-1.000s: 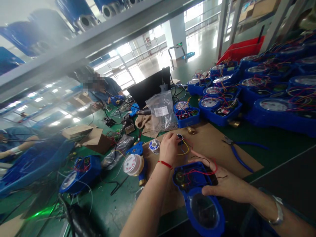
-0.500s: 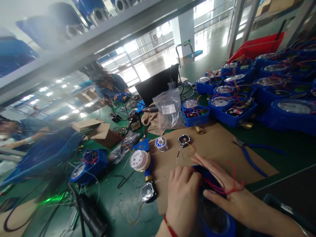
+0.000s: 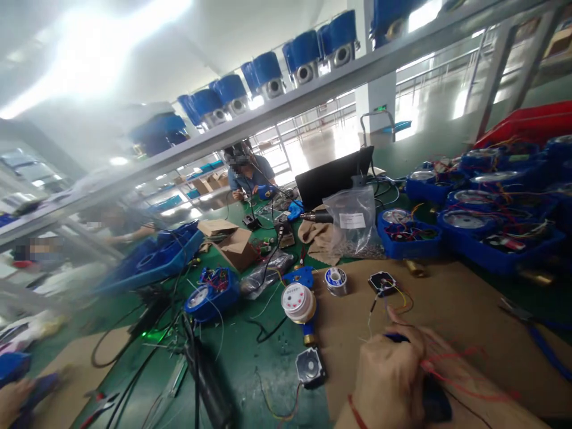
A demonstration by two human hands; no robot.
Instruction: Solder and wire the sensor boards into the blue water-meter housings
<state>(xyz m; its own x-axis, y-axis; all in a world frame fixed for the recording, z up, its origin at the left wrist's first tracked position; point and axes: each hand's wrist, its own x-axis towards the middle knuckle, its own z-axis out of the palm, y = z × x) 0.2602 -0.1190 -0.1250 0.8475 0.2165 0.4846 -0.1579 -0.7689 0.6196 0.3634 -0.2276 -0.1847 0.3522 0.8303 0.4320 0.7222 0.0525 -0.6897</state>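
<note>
Barely in view, Left hand (image 3: 388,381): curled closed around a blue water-meter housing (image 3: 435,402).
Right hand (image 3: 473,390): blurred, grip unclear, red wires (image 3: 447,376) across it.
Wired module (image 3: 382,282): on the cardboard sheet (image 3: 451,298), apart from both hands.

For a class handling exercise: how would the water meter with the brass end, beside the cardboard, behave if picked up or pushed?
The water meter probably feels heavy for its size: its end looks like solid brass. Its round dial housing suggests it could tip or roll.

A solder spool (image 3: 336,281) is sitting on the cardboard sheet (image 3: 451,316), between a water meter (image 3: 298,302) and a wired module (image 3: 383,282).
</note>
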